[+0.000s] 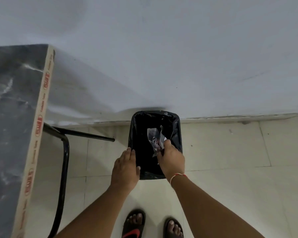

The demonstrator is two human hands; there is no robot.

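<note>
tiled floor [230,152]; over bin [179,129], right hand [172,157] pinches maybe-plastic wrapper [154,136]; left hand [126,167] lies flat.

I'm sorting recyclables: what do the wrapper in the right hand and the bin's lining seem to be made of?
The wrapper is likely thin clear plastic film, glossy: it is see-through and crinkled. The lining looks like a thin black plastic bag, shiny: it is wrinkled, with bright highlights along its folds.

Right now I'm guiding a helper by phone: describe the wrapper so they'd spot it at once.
A black-lined bin stands against the white wall. Over it the right hand pinches a crumpled wrapper, the only clear, shiny thing there.
</note>
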